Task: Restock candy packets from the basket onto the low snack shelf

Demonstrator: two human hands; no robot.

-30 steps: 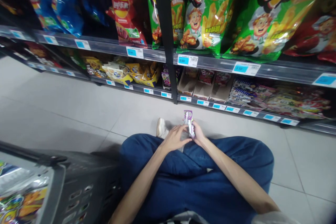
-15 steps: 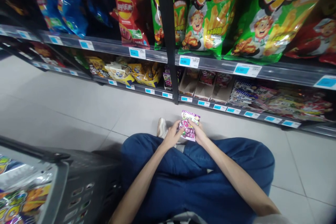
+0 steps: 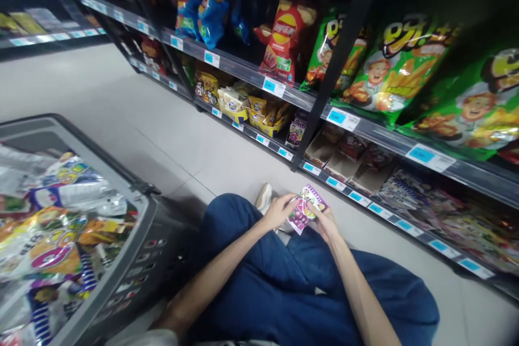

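Observation:
Between my two hands is a small purple-and-white candy packet (image 3: 303, 215) with grapes printed on its front, held over my crossed legs. My left hand (image 3: 280, 211) pinches its left edge. My right hand (image 3: 326, 223) grips the opposite edge, with the thumb lying across the front. The fingers behind the packet are hidden. To my left stands a grey plastic basket (image 3: 151, 238) heaped with shiny snack packets (image 3: 60, 232).
In front runs a black shelf unit with a dark upright post (image 3: 324, 92). Green chip bags (image 3: 385, 75), a red chip bag (image 3: 284, 38) and blue bags (image 3: 213, 13) stand on the upper shelf. Small cartons (image 3: 343, 159) and flat packets (image 3: 409, 189) fill the lower one. Pale tiles (image 3: 162, 140) cover the floor.
My view has swung left, so more of the basket's contents and another shelf at far left now show. Both hands still hold the packet, which looks more tilted.

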